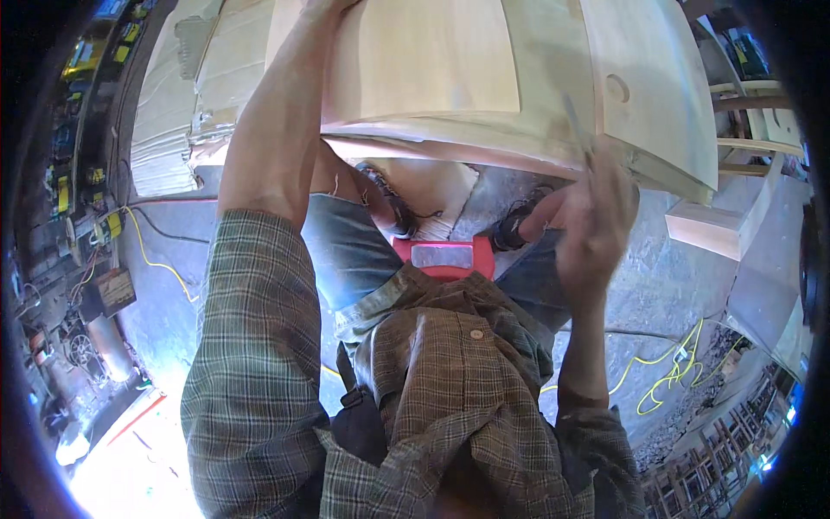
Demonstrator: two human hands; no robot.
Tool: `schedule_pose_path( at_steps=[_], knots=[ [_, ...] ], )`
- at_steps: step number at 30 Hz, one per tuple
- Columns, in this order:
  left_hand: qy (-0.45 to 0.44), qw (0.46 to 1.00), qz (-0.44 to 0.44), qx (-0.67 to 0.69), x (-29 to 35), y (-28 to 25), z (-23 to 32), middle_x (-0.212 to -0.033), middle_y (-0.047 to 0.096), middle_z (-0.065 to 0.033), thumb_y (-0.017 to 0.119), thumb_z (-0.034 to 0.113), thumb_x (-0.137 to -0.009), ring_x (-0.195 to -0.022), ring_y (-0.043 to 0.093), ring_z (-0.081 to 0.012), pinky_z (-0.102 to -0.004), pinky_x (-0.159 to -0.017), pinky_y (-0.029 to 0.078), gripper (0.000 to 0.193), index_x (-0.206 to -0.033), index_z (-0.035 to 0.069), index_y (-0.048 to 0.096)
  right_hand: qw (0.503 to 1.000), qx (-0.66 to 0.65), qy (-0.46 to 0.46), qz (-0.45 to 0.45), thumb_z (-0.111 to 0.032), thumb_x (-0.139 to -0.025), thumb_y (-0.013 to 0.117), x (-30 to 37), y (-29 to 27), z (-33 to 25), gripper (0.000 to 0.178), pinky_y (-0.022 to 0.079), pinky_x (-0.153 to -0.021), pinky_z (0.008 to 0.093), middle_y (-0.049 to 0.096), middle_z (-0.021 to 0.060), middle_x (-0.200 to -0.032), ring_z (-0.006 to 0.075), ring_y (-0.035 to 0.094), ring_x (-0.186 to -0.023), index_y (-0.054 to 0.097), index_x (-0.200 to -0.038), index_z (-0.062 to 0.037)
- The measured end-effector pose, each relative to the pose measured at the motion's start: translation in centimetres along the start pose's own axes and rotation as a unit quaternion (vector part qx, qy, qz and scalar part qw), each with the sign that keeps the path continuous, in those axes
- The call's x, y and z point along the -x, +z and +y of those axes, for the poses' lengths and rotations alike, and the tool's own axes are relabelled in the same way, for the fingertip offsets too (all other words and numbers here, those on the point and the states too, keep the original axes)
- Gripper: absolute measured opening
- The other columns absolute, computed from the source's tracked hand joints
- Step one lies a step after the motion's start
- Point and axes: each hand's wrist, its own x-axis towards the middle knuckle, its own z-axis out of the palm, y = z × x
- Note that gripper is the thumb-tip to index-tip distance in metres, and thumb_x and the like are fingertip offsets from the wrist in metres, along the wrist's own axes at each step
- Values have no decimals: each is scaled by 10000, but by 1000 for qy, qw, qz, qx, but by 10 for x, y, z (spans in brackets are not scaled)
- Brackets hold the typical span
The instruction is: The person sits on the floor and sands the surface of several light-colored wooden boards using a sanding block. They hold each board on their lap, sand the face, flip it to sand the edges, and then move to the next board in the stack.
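Observation:
My left arm reaches up to the top edge of the head view, over a pale wooden panel [424, 60]. Only a bit of my left hand [331, 4] shows there, at the panel's left side, and its fingers are out of the picture. My right hand [596, 221], smeared by motion, is raised in front of the worktable's near edge. It is closed around a thin, stick-like tool [573, 117] that points up and away over the wood; its exact kind is too blurred to tell. Further right lies another pale panel [653, 112] with a round mark.
Cardboard [169, 130] covers the table's left end. I sit on a red stool [443, 257], legs under the table. A wooden box-like piece [705, 227] stands at the right. Yellow cords [661, 381] lie on the floor on both sides. Tools and equipment [108, 290] line the left.

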Motion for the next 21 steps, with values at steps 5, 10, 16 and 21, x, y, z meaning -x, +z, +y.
schedule_pose_path(
  at_steps=[5, 10, 16, 21],
  knots=[
    [-4, 1000, 15, 26, 2, -1, 0, -1370, 488, -222, 416, 390, -944, -1300, 408, -428, -626, -1098, 230, 454, -1273, 108, 551, 957, 201, -182, -105, -19, -802, 607, -31, 42, -23, 548, 337, -1076, 458, 512, 95, -1407, 321, 467, -1294, 550, -1345, -63],
    [-21, 1000, 0, 13, 1, -1, 2, -1379, 482, -229, 415, 402, -942, -1308, 402, -432, -626, -1101, 233, 464, -1272, 108, 554, 924, 283, -212, -146, -50, -775, 613, -38, 61, -25, 523, 372, -1054, 500, 515, 76, -1410, 302, 436, -1343, 578, -1297, -67],
    [-9, 1000, 24, -1, 0, 11, -3, -1369, 493, -228, 421, 405, -940, -1312, 398, -434, -641, -1091, 246, 455, -1255, 109, 562, 901, 333, -213, -179, -76, -797, 598, -36, 66, -36, 493, 410, -1011, 479, 519, 75, -1394, 264, 450, -1332, 571, -1289, -53],
    [-18, 999, -27, 12, 4, -6, 6, -1384, 479, -234, 419, 399, -943, -1323, 384, -439, -642, -1102, 222, 458, -1254, 95, 565, 896, 332, -229, -186, -85, -808, 586, -68, 82, -32, 467, 444, -967, 434, 556, 62, -1339, 226, 508, -1266, 581, -1274, -54]
  ],
)
